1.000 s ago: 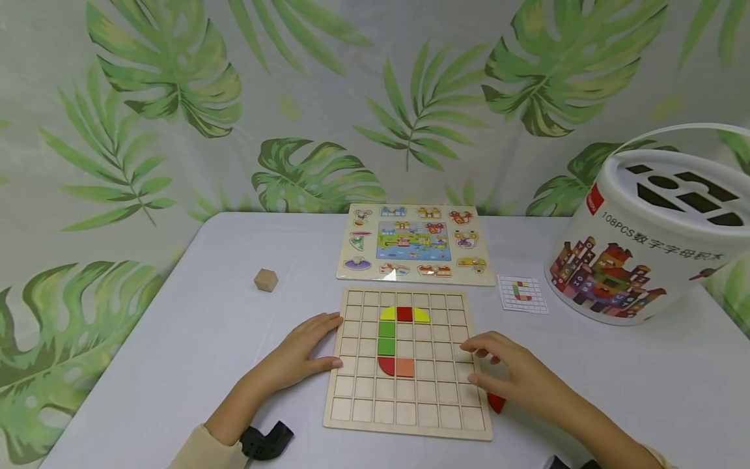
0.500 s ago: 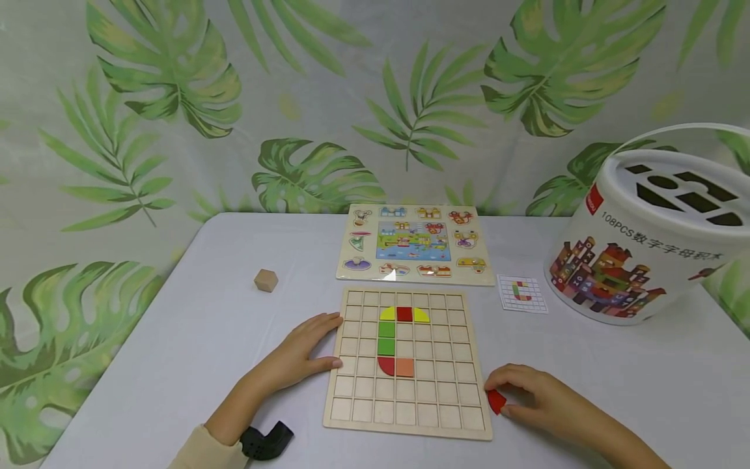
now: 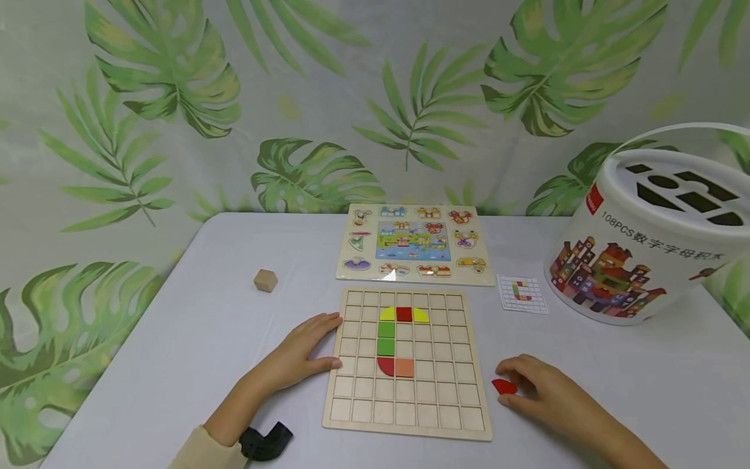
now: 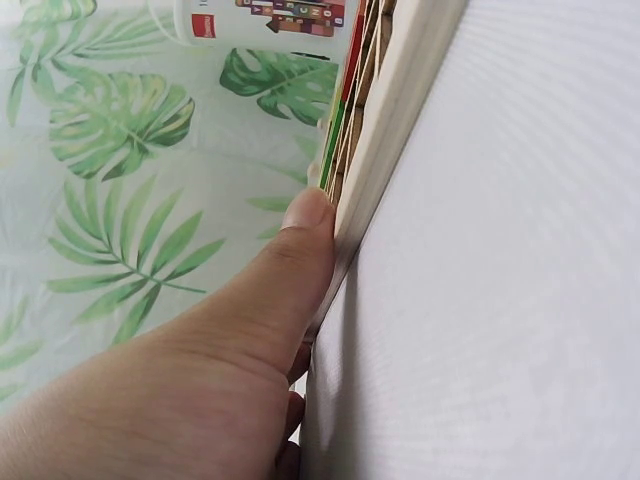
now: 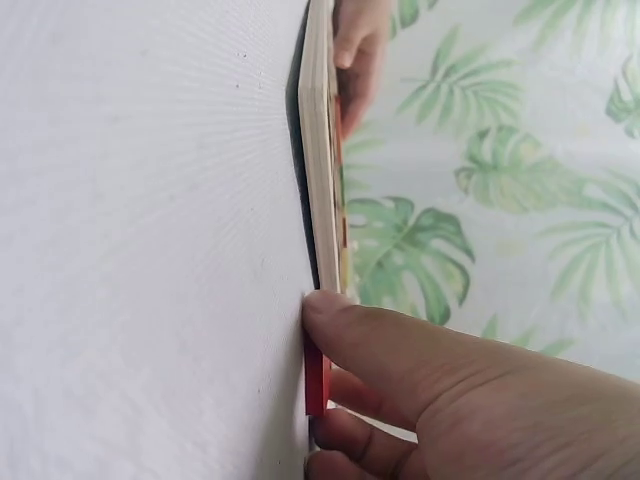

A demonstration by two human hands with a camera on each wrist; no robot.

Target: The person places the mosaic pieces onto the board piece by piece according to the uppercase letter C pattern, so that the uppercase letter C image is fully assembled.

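White table (image 3: pixel 193 339), grid board (image 3: pixel 407 417) steadied by left hand (image 3: pixel 299 352)
Right hand (image 3: pixel 541 391) pinches red piece (image 3: pixel 504 386); board lies at nine o'clock; left fingers straight.

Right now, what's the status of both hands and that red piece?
Left hand rests against wooden grid board edge. Right hand pinches red quarter-round wooden piece on white table, beside board. Nothing between them.
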